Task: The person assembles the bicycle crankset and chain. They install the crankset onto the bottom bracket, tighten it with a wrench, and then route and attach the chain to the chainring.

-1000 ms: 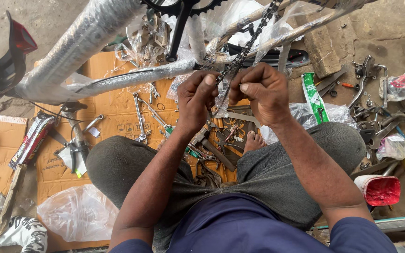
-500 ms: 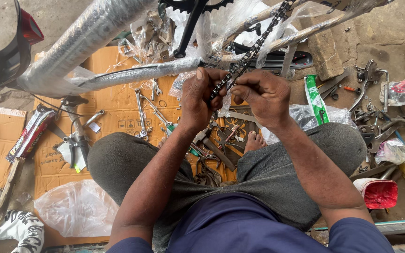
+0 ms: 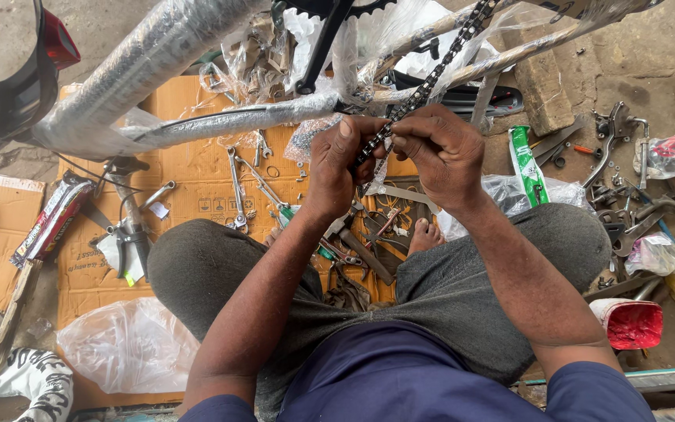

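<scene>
Both hands [image 3: 388,160] have risen slightly, pinching the chain [image 3: 431,82].

Chain [image 3: 431,82] between both hands, above wrenches [image 3: 248,184] on cardboard [image 3: 189,101].

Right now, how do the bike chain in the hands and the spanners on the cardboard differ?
The chain is dark, linked and flexible; the spanners are bright, rigid single bars. The chain hangs taut in the air, pinched by the left hand and right hand; the spanners lie flat and untouched on the cardboard. Both look like metal.
</scene>
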